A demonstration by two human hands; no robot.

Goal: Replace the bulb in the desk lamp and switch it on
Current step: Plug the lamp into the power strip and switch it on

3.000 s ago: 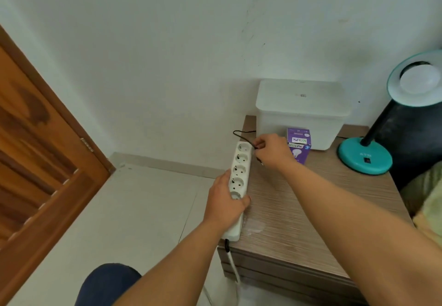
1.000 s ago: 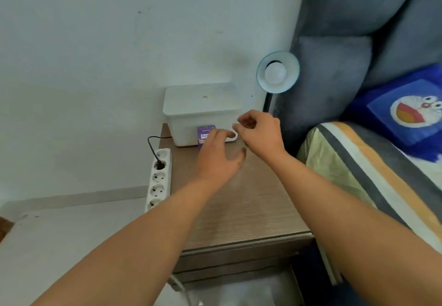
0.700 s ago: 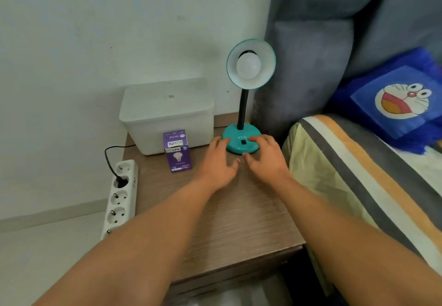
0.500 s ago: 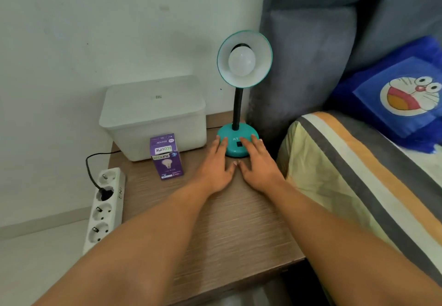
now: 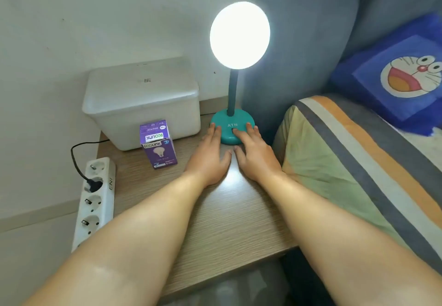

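Observation:
The teal desk lamp stands at the back right of the wooden bedside table [image 5: 239, 214]. Its shade [image 5: 240, 35] glows bright white, so the bulb inside is lost in the glare. My left hand [image 5: 210, 155] lies flat with fingertips against the left rim of the lamp base [image 5: 226, 123]. My right hand [image 5: 256, 155] rests on the base's front right, one finger on the switch area below the letters ATN. Neither hand holds anything. A purple bulb box [image 5: 159, 146] stands upright left of my left hand.
A white lidded plastic bin [image 5: 141, 99] sits at the back left. A white power strip [image 5: 94, 200] lies along the table's left edge with a black plug in its second socket. A bed with a striped blanket [image 5: 354, 162] and a blue cartoon pillow [image 5: 401, 75] borders the right.
The lamp has gone from dark to brightly lit. My hands moved from the power strip to the lamp base, and my view swung right and closer.

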